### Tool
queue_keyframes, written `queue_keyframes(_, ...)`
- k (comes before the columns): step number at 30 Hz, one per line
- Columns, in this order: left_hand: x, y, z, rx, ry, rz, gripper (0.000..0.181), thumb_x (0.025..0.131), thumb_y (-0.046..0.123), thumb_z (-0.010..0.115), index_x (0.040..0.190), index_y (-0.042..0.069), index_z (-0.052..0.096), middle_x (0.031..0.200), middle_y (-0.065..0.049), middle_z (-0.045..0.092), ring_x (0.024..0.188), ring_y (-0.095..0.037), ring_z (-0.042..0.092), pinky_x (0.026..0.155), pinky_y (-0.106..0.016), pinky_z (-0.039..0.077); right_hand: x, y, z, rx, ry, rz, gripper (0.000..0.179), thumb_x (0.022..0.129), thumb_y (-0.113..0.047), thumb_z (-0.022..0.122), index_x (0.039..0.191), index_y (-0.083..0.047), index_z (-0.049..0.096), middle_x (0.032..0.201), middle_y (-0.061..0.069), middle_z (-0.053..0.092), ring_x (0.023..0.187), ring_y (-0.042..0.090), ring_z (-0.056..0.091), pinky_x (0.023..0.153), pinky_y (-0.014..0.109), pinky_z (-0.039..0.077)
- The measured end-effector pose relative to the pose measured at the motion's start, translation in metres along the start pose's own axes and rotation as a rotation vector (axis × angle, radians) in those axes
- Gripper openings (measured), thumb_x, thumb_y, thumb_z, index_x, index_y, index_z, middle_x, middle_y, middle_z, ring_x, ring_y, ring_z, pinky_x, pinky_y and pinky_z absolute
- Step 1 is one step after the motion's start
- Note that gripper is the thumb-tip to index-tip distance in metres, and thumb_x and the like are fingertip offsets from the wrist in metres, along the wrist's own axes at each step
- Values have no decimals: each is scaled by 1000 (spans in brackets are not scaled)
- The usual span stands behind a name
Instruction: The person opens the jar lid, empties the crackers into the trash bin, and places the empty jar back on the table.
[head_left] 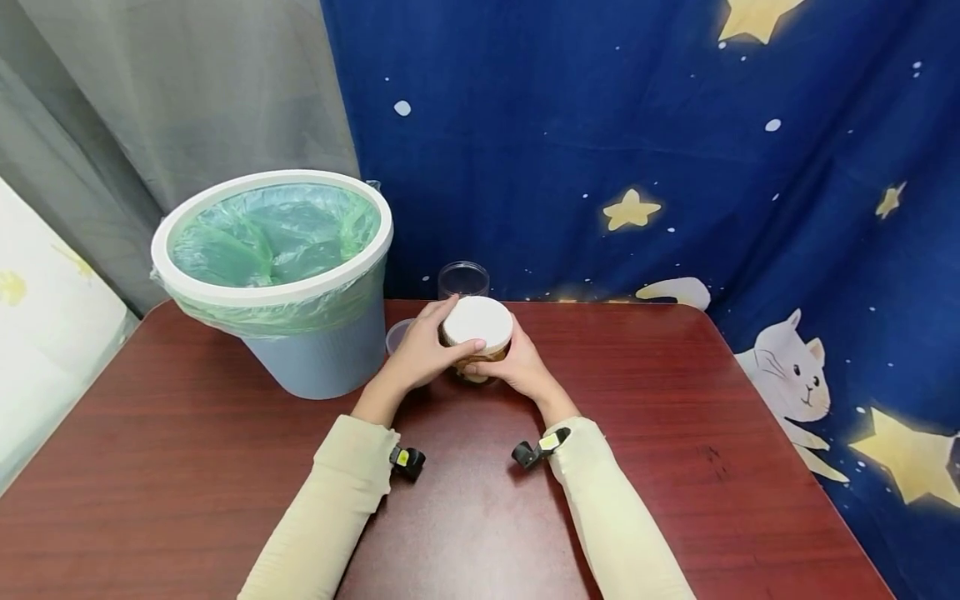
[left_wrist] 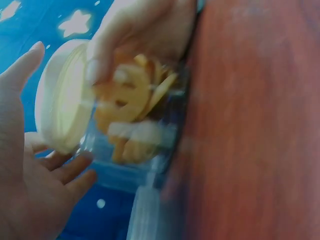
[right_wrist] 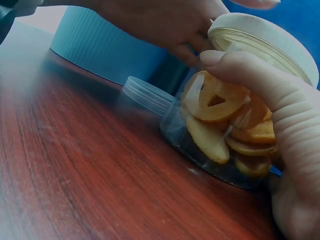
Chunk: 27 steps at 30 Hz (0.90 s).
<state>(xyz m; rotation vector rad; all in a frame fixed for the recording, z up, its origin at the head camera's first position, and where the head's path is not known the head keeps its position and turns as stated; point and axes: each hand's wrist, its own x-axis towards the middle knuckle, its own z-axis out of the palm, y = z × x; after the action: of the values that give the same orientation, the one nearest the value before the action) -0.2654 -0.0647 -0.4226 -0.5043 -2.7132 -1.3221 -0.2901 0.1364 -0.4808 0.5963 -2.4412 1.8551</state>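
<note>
A clear plastic jar (right_wrist: 175, 125) with a white lid (head_left: 480, 322) stands on the table, tilted in the wrist views by the camera angle. Ring-like golden biscuits (right_wrist: 215, 100), with cut-out holes, show through its wall. My right hand (head_left: 521, 362) grips the jar's body from the right, thumb across the front below the lid. On the other side my left hand (head_left: 420, 350) spans the lid with fingers spread. Its thumb (left_wrist: 25, 65) is raised off the lid in the left wrist view, while the fingers (left_wrist: 75, 170) lie around the lid's far edge.
A clear round container (head_left: 463, 277) stands behind the jar at the table's back edge. Left of the jar lies a clear shallow lid (right_wrist: 145, 95). A blue bin (head_left: 322, 358) with a green liner stands at the back left. Curtains hang behind the table (head_left: 675, 433).
</note>
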Motion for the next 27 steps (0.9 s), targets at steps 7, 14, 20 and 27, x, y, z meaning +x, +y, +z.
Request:
queue_keyframes(7,-2,-4,-22,-13,-1,6,76,82,43,82,145,11,56,133,-12,63,117,-29,64,100,-48,52,1,-1,1,22,-4,0,104,67,-2,92,154,-15,36,146,11,53,133,26,51,115,43,38)
queue_keyframes(14,-1,-12,-32,-119,-7,44,59,76,25,90,129,7,68,125,-13,70,111,-29,72,97,-48,56,-4,-19,1,32,-15,28,106,67,2,90,155,-8,32,150,17,49,137,30,47,118,46,34)
queue_keyframes(20,0,-12,-31,-127,11,31,60,75,20,91,128,5,67,127,-16,69,110,-32,71,95,-49,56,-10,-38,-1,35,-32,22,103,69,2,89,155,-4,31,150,20,48,136,31,47,117,45,36)
queue_keyframes(27,1,-4,-16,29,37,9,90,72,38,91,147,9,50,149,-14,50,130,-33,56,109,-50,46,1,-6,2,57,-28,25,108,69,1,89,157,-12,29,153,16,46,140,30,44,119,45,33)
